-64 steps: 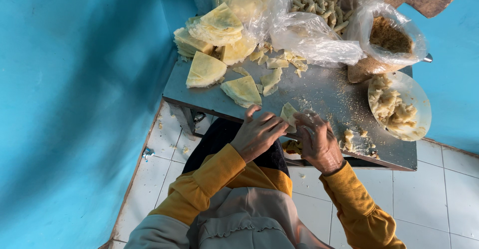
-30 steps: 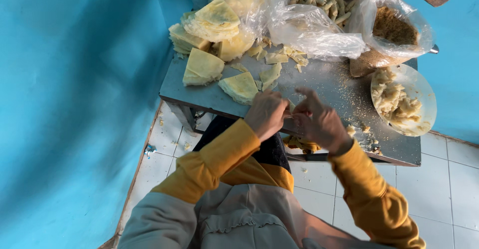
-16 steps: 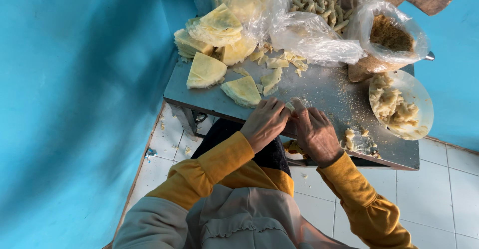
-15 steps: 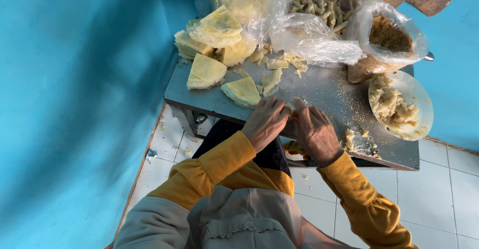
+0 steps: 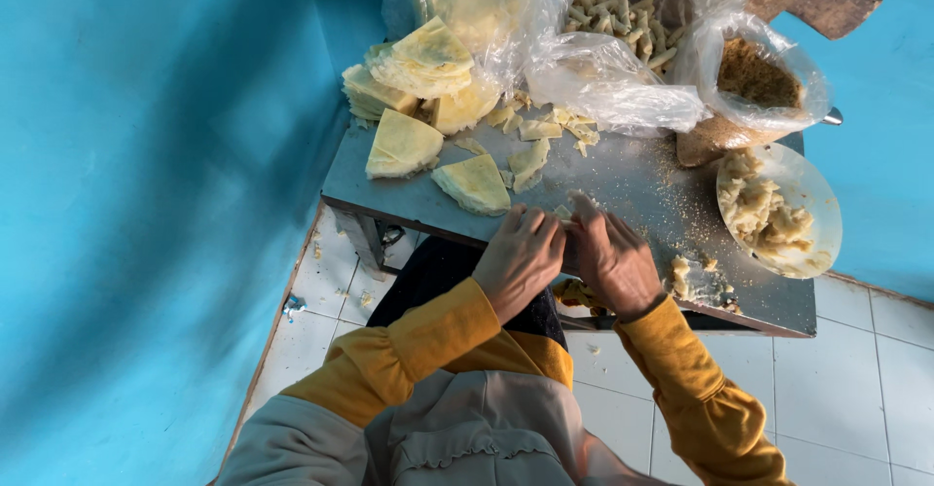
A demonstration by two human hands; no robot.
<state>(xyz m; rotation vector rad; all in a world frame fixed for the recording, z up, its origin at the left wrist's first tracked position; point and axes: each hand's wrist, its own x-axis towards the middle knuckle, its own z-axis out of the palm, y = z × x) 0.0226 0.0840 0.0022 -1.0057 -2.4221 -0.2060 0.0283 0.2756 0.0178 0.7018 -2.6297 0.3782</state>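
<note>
My left hand (image 5: 520, 257) and right hand (image 5: 611, 257) meet at the counter (image 5: 623, 180) front edge, fingers (image 5: 584, 209) curled over a small pale wrapper piece (image 5: 562, 212) pinched between both hands.

Blue walls (image 5: 146, 204), white tiled floor (image 5: 846, 350)

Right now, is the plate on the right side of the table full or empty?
Partly full: the plate holds a heap of pale filling on its left half, and its right half is bare.
</note>
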